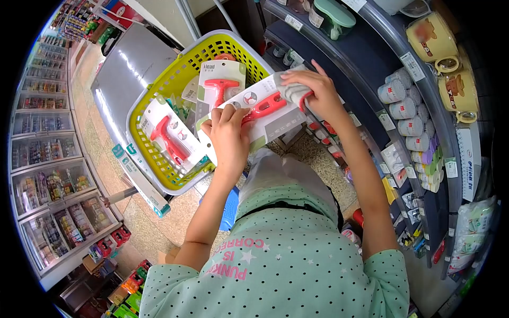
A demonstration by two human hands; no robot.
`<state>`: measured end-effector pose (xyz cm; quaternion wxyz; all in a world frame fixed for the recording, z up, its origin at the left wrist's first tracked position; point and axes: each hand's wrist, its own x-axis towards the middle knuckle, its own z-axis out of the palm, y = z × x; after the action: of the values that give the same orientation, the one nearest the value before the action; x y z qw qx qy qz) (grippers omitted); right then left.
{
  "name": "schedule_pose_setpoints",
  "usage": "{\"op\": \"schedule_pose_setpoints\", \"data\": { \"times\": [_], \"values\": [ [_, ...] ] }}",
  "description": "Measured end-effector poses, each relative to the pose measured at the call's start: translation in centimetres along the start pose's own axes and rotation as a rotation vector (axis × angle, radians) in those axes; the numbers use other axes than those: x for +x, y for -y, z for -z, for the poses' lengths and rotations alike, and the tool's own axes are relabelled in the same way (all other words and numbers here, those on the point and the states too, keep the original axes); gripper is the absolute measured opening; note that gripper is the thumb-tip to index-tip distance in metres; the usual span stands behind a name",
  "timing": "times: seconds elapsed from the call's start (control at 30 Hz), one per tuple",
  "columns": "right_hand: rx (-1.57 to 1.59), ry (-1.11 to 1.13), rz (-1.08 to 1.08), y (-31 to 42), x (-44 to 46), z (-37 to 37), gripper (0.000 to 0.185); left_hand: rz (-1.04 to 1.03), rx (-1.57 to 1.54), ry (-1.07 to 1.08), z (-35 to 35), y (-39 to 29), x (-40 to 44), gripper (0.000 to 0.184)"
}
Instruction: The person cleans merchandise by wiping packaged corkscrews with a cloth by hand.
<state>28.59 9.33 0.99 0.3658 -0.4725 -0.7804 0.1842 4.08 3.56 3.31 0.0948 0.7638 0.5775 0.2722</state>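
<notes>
My left hand [229, 133] grips the left end of a white and grey card pack [283, 126] with a red-handled utensil on it. Its fingers are closed over the card, so part of the utensil is hidden. At the pack's upper right end, my right hand [314, 89] holds a grey cloth [295, 91] with a red edge against the card. The pack is tilted over the right side of a yellow-green basket [158, 84]. Inside the basket, a carded red peeler [168, 142] leans at the left, and another carded red peeler [220, 87] lies behind my left hand.
A teal and white long box [140, 180] leans outside the basket at lower left. Curved store shelves on the right bear bear-patterned mugs [457, 93], white cups [392, 91] and a green-lidded container [333, 18]. Clear drawers [50, 185] line the left. A blue stool [229, 209] stands below.
</notes>
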Motion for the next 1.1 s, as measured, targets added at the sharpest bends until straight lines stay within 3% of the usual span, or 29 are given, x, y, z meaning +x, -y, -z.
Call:
{"op": "schedule_pose_setpoints", "data": {
  "times": [0.27,0.57,0.67,0.8,0.9,1.1],
  "values": [
    [-0.041,0.165,-0.015,2.3,-4.1,3.1,0.021,0.007,-0.003,-0.017,-0.2,-0.3,0.0,0.026],
    [0.156,0.288,-0.081,4.5,-6.3,4.8,0.025,0.009,-0.012,-0.017,-0.1,-0.3,-0.1,0.027],
    [0.261,0.273,-0.172,5.9,-5.9,6.0,0.030,0.001,0.007,-0.023,0.0,-0.1,-0.1,0.026],
    [0.173,-0.089,-0.159,8.7,-4.3,4.3,0.042,-0.009,0.024,-0.053,-0.5,-0.3,-0.5,0.026],
    [-0.007,-0.166,-0.047,10.5,-3.2,1.1,0.049,-0.001,0.006,-0.078,-0.6,-0.6,-0.9,0.027],
    [-0.193,-0.102,0.063,10.4,-3.4,-3.8,0.045,0.020,0.066,-0.119,-0.8,-0.3,-1.4,0.024]
  ]
}}
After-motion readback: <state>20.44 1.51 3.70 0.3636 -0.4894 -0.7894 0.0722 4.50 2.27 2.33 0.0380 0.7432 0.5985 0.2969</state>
